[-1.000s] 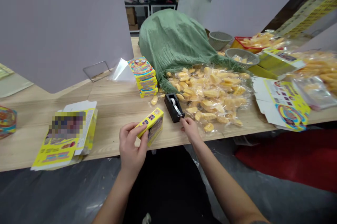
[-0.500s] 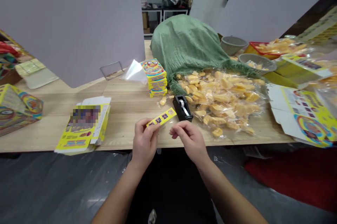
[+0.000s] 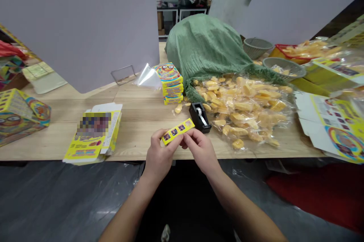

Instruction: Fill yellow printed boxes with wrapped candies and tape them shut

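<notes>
At the left end of the worktop (image 3: 133,121) a large printed carton (image 3: 19,119) stands, cut off by the picture's border. To its right, by the front edge, lies an open yellow carton (image 3: 91,136) with white flaps showing, part of its print blurred. Farther back, a wire stand (image 3: 123,75) sits against a grey panel (image 3: 85,26), and beside it a clear plastic sheet (image 3: 148,77) reaches to a stack of boxes (image 3: 172,83), the top one showing a cartoon face. Near the middle of the front edge, the left hand (image 3: 159,155) has its fingers clamped on a small yellow box (image 3: 178,131), held at a slant with a narrow printed side up; whether its underside touches the worktop cannot be told. The right hand (image 3: 200,151) meets it at the near side, fingertips bunched close together against the box; whether they grip anything is hidden. Just beyond the right hand stands a black tape dispenser (image 3: 200,117) with a roll in it. Behind it, a green sack (image 3: 207,41) bulges toward the back edge, its frayed mouth meeting a spread of bagged yellow pieces (image 3: 244,109) that reaches near the front edge. Toward the right end are two grey baskets (image 3: 257,48), a red tray (image 3: 309,52) heaped with yellow pieces and, nearer the front edge, a flattened carton (image 3: 335,124).
</notes>
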A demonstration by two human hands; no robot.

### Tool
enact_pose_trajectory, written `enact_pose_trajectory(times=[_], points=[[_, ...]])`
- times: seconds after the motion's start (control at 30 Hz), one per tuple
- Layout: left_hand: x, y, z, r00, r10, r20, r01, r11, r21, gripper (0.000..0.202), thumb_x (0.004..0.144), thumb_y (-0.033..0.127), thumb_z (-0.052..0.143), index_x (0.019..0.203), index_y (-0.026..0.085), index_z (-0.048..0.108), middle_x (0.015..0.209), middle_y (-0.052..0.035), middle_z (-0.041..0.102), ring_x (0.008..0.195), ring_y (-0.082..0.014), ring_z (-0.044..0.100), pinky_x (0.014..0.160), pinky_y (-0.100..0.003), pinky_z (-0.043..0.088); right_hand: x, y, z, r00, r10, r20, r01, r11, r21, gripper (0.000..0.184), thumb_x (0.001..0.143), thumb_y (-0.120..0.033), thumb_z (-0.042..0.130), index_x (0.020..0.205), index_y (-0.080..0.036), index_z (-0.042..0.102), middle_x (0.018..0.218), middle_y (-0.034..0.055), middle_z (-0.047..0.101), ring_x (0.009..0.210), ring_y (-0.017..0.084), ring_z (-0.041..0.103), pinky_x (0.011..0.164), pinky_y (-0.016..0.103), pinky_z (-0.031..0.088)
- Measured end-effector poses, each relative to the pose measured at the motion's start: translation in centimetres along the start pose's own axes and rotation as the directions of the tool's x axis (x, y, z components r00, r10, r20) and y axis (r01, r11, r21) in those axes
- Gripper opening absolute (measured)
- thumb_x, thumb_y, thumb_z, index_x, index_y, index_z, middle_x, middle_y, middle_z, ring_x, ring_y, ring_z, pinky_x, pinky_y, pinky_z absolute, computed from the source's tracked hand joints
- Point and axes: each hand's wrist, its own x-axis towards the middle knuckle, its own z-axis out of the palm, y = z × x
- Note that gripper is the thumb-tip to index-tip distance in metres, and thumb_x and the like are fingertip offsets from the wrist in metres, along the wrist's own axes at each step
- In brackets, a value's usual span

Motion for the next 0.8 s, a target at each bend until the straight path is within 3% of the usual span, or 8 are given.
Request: enact_pose_trajectory(times=[0.2, 0.4, 0.5, 0.63, 0.73, 0.8], points=[[0.3, -0.4, -0.3, 0.998, 0.017, 0.062, -0.019, 0.999, 0.026, 0.032, 0.086, 0.026, 0.056, 0.117, 0.032, 0.064, 0.118, -0.0083, 0.048, 0.106, -0.0241, 0.054, 0.080, -0.037, 0.054, 0.2, 0.2, 0.1, 1.000, 0.010, -0.011, -0.010, 1.000, 0.020, 0.032, 0.075, -0.048, 0.064, 0.064, -0.020, 0.058, 0.059, -0.0012, 0.058, 0.058, 0.012, 0.052, 0.056, 0.025, 0.045], [1.6, 0.8, -1.2, 1.000, 0.016, 0.000, -0.016, 0.997, -0.074, 0.044, 0.092, 0.012, 0.043, 0.134, 0.022, 0.047, 0.111, -0.0103, 0.046, 0.103, -0.0182, 0.053, 0.085, -0.032, 0.051, 0.6, 1.0, -0.1, 0.994, 0.109, 0.001, -0.109, 0.993, 0.047, 0.035, 0.072, -0.054, 0.067, 0.072, -0.019, 0.066, 0.066, 0.0026, 0.066, 0.063, 0.016, 0.058, 0.062, 0.029, 0.048], [1.7, 1.1, -1.5, 0.999, -0.052, -0.002, 0.051, 0.987, -0.150, 0.041, 0.092, 0.012, 0.044, 0.132, 0.022, 0.048, 0.109, -0.0093, 0.046, 0.103, -0.0174, 0.051, 0.090, -0.033, 0.048, 0.6, 1.7, -0.4, 0.996, -0.023, -0.089, 0.003, 0.975, -0.223, 0.033, 0.076, -0.052, 0.064, 0.068, -0.020, 0.064, 0.065, 0.0018, 0.062, 0.063, 0.016, 0.056, 0.062, 0.029, 0.044], [1.4, 0.4, -2.0, 0.973, -0.218, -0.080, 0.196, 0.955, -0.223, 0.044, 0.094, 0.018, 0.042, 0.138, 0.025, 0.042, 0.111, -0.0098, 0.048, 0.107, -0.0194, 0.048, 0.092, -0.036, 0.046, 1.5, 3.8, -1.5, 0.973, -0.186, -0.134, 0.061, 0.774, -0.631, 0.041, 0.073, -0.056, 0.067, 0.058, -0.022, 0.049, 0.060, 0.0008, 0.053, 0.062, 0.018, 0.050, 0.061, 0.031, 0.039], [1.1, -0.5, -2.2, 0.949, -0.302, -0.087, 0.268, 0.922, -0.280, 0.041, 0.096, 0.023, 0.040, 0.137, 0.027, 0.045, 0.112, -0.0093, 0.048, 0.107, -0.0187, 0.048, 0.093, -0.035, 0.044, 2.6, 4.9, -2.8, 0.954, -0.267, -0.138, 0.111, 0.741, -0.662, 0.038, 0.068, -0.053, 0.072, 0.079, -0.020, 0.058, 0.085, 0.0081, 0.061, 0.084, 0.026, 0.056, 0.074, 0.037, 0.044], [1.0, -1.2, -2.5, 0.925, -0.375, -0.065, 0.331, 0.877, -0.348, 0.038, 0.096, 0.027, 0.041, 0.132, 0.026, 0.052, 0.112, -0.0092, 0.050, 0.108, -0.0186, 0.049, 0.096, -0.035, 0.043, 3.2, 4.8, -3.7, 0.978, -0.205, -0.036, 0.146, 0.798, -0.585, 0.047, 0.067, -0.050, 0.073, 0.101, -0.020, 0.060, 0.104, 0.0110, 0.062, 0.096, 0.028, 0.057, 0.081, 0.039, 0.046]])
